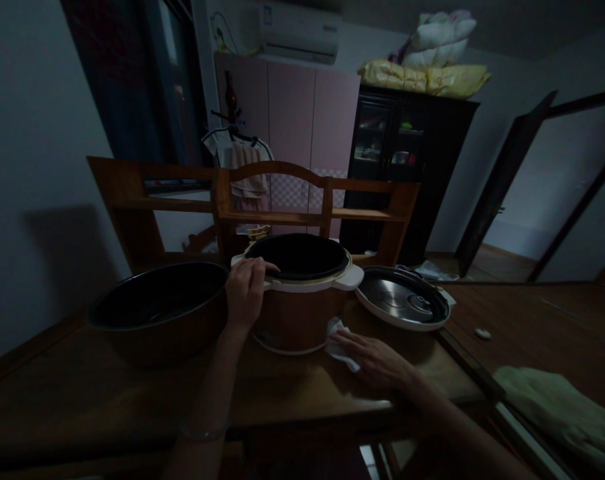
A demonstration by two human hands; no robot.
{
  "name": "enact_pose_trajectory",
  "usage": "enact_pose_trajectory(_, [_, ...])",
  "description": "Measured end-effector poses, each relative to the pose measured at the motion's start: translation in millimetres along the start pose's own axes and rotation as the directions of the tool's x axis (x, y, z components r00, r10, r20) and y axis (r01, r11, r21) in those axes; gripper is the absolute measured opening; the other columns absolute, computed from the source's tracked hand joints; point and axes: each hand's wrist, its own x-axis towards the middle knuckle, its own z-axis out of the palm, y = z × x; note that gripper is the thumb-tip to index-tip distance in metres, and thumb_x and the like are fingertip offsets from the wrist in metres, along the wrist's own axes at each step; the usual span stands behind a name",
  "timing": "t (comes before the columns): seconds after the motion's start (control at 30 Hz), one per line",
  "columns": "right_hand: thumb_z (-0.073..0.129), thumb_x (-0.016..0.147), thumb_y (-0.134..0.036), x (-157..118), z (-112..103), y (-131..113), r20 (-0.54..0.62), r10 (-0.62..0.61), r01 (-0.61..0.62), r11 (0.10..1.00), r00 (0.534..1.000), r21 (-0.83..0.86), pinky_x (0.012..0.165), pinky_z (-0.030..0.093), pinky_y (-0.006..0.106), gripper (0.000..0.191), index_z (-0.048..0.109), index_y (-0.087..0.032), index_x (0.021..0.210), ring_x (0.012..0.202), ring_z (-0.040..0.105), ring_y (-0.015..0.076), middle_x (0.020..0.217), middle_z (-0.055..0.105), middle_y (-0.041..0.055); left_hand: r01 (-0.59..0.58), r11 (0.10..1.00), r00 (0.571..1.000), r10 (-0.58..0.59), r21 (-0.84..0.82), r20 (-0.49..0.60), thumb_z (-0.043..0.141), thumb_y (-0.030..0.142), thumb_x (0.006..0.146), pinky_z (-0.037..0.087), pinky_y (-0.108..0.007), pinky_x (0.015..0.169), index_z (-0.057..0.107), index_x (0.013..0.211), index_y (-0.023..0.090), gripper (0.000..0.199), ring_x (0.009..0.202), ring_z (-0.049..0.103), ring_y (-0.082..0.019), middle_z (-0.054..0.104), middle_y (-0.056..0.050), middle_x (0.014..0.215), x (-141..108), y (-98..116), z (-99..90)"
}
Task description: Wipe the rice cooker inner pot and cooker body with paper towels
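An electric cooker body, brown with a cream rim and side handles, stands upright on the wooden desk. Its inside is black. My left hand is closed around the left handle, one finger stretched over the rim. Low on the cooker's right side, my right hand presses a crumpled white tissue against it. To the left is a wide dark inner pot. The round lid lies at the right with its metal underside facing up.
Behind the cooker rises the desk's wooden shelf back. A wooden surface at the right holds a small whitish object and a pale green cloth. Farther back are a pink wardrobe and a black cabinet.
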Motion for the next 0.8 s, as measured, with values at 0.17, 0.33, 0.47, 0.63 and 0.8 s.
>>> enact_pose_trajectory(0.17, [0.041,0.092,-0.015,-7.3,-6.0,-5.3,-0.138,0.202,-0.187,0.975,0.969,0.117,0.123,0.024,0.049,0.068,0.023,-0.015,0.158,0.152,0.012,0.0261,0.165,0.017,0.009,0.005,1.0,1.0,-0.005,-0.002,-0.006,0.032,0.036,0.103,0.039,-0.036,0.099,0.073,0.082,0.023,0.048,0.098,0.062,-0.019,0.073,-0.002,0.095,-0.5,-0.7,0.4])
enact_pose_trajectory(0.33, [0.038,0.101,-0.036,4.8,6.4,-18.1,-0.308,0.618,-0.405,0.741,0.723,0.535,0.124,0.014,0.049,0.057,0.031,-0.024,0.156,0.152,0.017,0.0248,0.164,0.023,0.0043,0.002,1.0,1.0,-0.002,0.003,-0.008,0.032,0.036,0.102,0.039,-0.036,0.099,0.074,0.084,0.024,0.047,0.099,0.062,-0.02,0.073,-0.002,0.095,-0.2,-0.9,1.0])
enact_pose_trajectory(0.47, [0.043,0.096,-0.054,23.4,28.0,-16.2,-0.127,0.909,-0.343,0.275,0.397,0.898,0.107,0.042,0.046,0.054,0.069,-0.016,0.123,0.125,0.057,0.0313,0.128,0.067,0.0118,0.012,1.0,1.0,-0.012,-0.005,-0.006,0.032,0.037,0.102,0.039,-0.036,0.099,0.075,0.084,0.025,0.048,0.097,0.063,-0.02,0.073,-0.002,0.095,-0.4,-1.9,1.9])
enact_pose_trajectory(0.63, [0.054,0.083,-0.043,48.0,41.1,-4.4,-0.079,0.955,-0.258,0.156,0.286,0.953,0.082,0.051,0.035,0.035,0.073,-0.014,0.086,0.091,0.066,0.0268,0.092,0.075,0.0105,0.011,1.0,1.0,-0.011,-0.005,-0.009,0.032,0.037,0.102,0.038,-0.037,0.101,0.074,0.083,0.025,0.048,0.098,0.063,-0.02,0.073,-0.002,0.095,-0.8,-1.5,1.4])
enact_pose_trajectory(0.8, [0.065,0.069,-0.033,58.1,49.1,-4.1,-0.102,0.962,-0.247,0.166,0.252,0.955,0.073,0.048,0.03,0.02,0.069,-0.015,0.076,0.08,0.063,0.0238,0.082,0.072,0.0083,-0.006,1.0,1.0,0.006,-0.005,-0.01,0.032,0.036,0.102,0.039,-0.037,0.1,0.074,0.083,0.025,0.047,0.097,0.063,-0.02,0.074,-0.002,0.094,0.4,-1.1,1.4])
